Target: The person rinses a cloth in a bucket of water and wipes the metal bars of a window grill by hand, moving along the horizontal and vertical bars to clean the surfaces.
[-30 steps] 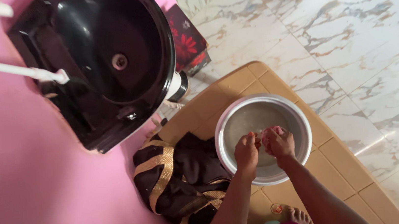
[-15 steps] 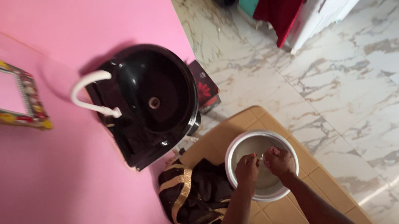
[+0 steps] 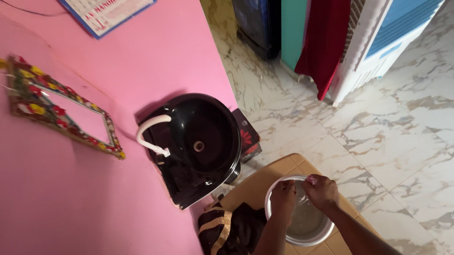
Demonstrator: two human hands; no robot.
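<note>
A round metal bowl (image 3: 305,231) with water in it sits on a tan plastic board (image 3: 255,186) on the floor. Both my hands are over the bowl. My left hand (image 3: 283,198) has its fingers curled at the bowl's near-left rim. A small pink cloth (image 3: 312,180) shows at the fingertips of my right hand (image 3: 320,191), which is closed around it at the far rim. The two hands are close together, almost touching.
A black wall-mounted sink (image 3: 203,144) with a white tap (image 3: 152,134) hangs on the pink wall, left of the bowl. A dark cloth with gold stripes (image 3: 228,237) lies beside the bowl. A framed mirror (image 3: 62,114), a red hanging cloth (image 3: 326,32) and a white-blue cooler (image 3: 390,26) stand farther off on marble floor.
The view has lifted and pulled back, so bowl and hands look smaller and lower. The hands have stayed together over the bowl, holding the pink cloth.
</note>
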